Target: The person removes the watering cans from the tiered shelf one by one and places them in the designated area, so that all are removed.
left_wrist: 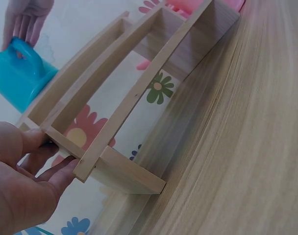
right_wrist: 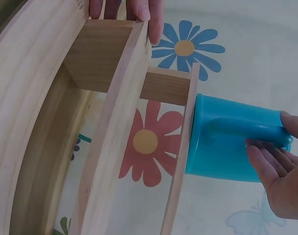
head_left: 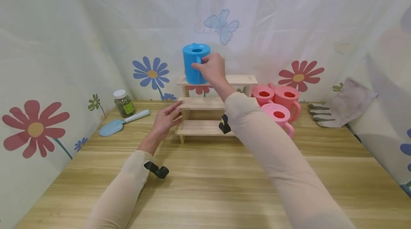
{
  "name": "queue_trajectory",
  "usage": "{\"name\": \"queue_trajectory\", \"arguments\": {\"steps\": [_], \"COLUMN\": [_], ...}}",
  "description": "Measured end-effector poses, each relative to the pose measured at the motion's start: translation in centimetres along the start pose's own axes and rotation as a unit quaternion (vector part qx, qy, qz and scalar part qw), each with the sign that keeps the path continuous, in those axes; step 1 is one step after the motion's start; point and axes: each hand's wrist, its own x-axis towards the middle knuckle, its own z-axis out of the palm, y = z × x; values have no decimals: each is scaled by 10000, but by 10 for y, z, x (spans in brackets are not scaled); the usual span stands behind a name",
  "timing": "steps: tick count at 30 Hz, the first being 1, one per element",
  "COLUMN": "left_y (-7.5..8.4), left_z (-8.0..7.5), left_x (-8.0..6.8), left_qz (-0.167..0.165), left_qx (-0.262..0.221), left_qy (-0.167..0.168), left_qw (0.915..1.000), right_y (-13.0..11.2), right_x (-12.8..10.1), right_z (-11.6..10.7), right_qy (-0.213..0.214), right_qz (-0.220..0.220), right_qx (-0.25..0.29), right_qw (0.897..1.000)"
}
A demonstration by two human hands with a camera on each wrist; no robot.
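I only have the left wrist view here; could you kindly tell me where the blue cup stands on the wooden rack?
Observer: The blue cup sits on the top shelf of the wooden rack, at its left end.
Operator: Is the right hand gripping it?
Observer: The right hand holds its handle, fingers curled round it.
Operator: Anything beside the rack?
Observer: Three pink cups stand to its right, and a jar and a blue trowel to its left.

Looks like a staged gardening play corner: flower-print curtains around a wooden table, pink watering cans, trowel, garden gloves.
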Motion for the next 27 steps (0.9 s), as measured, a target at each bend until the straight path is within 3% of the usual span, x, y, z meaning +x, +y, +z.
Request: {"name": "queue_trajectory", "arguments": {"steps": [7,13,19,27], "left_y": [0,0,0,-1], "left_z": [0,-5,-7,-8], "left_x": [0,-3,-2,0], "left_qz": [-23,-29,9,10], "left_qx": [-56,-61,-65,-140], "left_qy": [64,54,57,-11], "left_qw": [10000,10000,10000,9999], "right_y": [3,3,3,13], "right_x": [0,-3,3,-5], "right_z": [0,-1,-10,-26], "right_qy": [260,530,392,62], "right_qz": [327,203,331,95], "right_qx": [381,-46,-236,-165], "right_qw": [9984,9984,9984,9998]}}
